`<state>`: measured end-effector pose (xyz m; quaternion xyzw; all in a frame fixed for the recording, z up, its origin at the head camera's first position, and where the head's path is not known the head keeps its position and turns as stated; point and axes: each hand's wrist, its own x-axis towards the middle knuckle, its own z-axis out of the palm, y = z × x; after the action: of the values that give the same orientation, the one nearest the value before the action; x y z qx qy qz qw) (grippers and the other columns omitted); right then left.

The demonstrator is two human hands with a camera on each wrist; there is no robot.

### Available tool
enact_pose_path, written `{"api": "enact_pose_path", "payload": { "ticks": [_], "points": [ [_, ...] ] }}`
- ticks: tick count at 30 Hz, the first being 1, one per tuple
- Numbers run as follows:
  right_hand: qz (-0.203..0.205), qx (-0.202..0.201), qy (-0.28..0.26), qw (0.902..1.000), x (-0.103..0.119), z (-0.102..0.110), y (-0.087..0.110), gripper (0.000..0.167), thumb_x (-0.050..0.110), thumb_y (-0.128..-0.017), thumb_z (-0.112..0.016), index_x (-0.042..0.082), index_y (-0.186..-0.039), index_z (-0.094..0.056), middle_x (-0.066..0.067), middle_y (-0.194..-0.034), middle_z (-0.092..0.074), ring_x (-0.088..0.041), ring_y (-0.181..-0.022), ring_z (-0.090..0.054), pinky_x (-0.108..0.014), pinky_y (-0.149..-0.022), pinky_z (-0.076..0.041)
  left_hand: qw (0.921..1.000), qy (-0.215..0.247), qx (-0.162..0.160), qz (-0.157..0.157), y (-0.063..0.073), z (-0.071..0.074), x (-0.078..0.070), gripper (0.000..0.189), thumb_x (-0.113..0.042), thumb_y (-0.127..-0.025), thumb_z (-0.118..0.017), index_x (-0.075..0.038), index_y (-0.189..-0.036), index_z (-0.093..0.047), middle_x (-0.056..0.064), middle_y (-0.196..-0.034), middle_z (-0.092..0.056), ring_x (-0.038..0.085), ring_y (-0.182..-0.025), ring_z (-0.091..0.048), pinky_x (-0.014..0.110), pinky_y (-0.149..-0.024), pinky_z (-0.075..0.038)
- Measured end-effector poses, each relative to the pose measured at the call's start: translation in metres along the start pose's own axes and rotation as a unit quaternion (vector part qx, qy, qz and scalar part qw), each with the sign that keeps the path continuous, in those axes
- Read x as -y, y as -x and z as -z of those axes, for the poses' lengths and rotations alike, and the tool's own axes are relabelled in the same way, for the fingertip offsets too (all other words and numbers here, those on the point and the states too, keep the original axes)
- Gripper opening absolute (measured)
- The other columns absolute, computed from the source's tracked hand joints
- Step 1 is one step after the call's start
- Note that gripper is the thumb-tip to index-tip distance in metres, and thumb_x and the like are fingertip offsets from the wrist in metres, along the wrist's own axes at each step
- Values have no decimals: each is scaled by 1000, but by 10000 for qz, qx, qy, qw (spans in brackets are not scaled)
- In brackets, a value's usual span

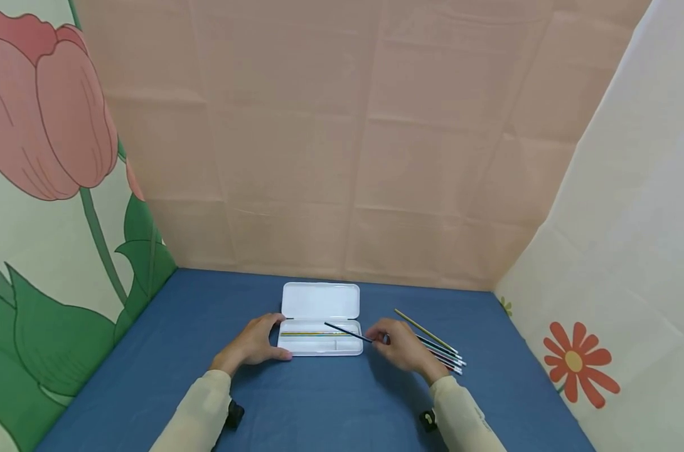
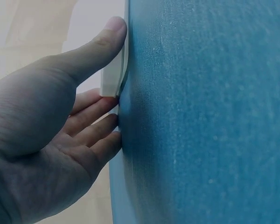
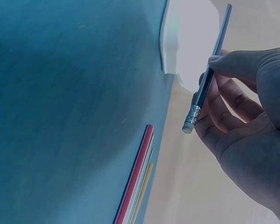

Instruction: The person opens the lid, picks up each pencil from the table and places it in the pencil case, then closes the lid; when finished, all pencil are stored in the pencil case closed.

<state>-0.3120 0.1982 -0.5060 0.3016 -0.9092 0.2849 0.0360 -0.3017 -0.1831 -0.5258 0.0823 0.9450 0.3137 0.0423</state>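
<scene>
A white pencil case (image 1: 319,349) lies with its lid (image 1: 321,300) raised back; a few pencils, yellow and blue among them, lie inside. My left hand (image 1: 257,339) holds the case's left end, its thumb (image 2: 109,39) at the front wall and its fingers round the end. My right hand (image 1: 400,344) pinches a dark pencil (image 1: 347,331) between thumb and fingers, over the right part of the case. That pencil (image 3: 214,60) has a metal band and a pale eraser on the end nearer the palm.
Several loose pencils (image 1: 443,355) lie beneath and right of my right hand, with a yellow pencil (image 1: 423,329) slanting apart at the back. Blue cloth (image 1: 331,402) covers the table. A beige fabric wall (image 1: 342,157) rises behind, with patterned sheets at both sides.
</scene>
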Motion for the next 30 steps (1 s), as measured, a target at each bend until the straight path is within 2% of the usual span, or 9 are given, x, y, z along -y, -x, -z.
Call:
{"api": "enact_pose_path", "payload": {
  "ticks": [6, 13, 19, 30],
  "points": [
    [-76, 23, -46, 10000, 5, 0, -11, 19, 3, -103, -78, 13, -117, -86, 1, -102, -76, -6, -92, -63, -24, -79, -57, 10000, 29, 22, 16, 1, 1, -2, 99, -37, -84, -103, -3, -163, -54, 27, -173, -51, 51, -160, -48, 73, -131, -41],
    [-60, 57, -92, 9999, 11, -3, -24, 19, 2, -103, -77, 13, -116, -86, 3, -100, -75, -9, -92, -63, -24, -80, -57, 10000, -2, 2, 39, 2, 1, -2, 99, -36, -84, -103, -3, -163, -54, 27, -172, -51, 51, -160, -49, 73, -131, -41],
    [-20, 58, -175, 9998, 12, -9, -34, 17, 4, -104, -77, 12, -115, -87, -4, -104, -79, -7, -91, -63, -23, -81, -57, 10000, -17, 15, 4, 3, 2, -2, 99, -37, -84, -103, -3, -163, -54, 28, -173, -50, 52, -160, -47, 73, -131, -40],
    [7, 192, -259, 9995, 16, -24, -50, 18, -1, -102, -75, 9, -113, -85, -3, -105, -79, -9, -91, -63, -24, -79, -57, 10000, -4, 28, 68, 4, 3, -3, 99, -37, -84, -103, -4, -163, -54, 26, -173, -50, 51, -160, -48, 73, -131, -41]
  ]
}}
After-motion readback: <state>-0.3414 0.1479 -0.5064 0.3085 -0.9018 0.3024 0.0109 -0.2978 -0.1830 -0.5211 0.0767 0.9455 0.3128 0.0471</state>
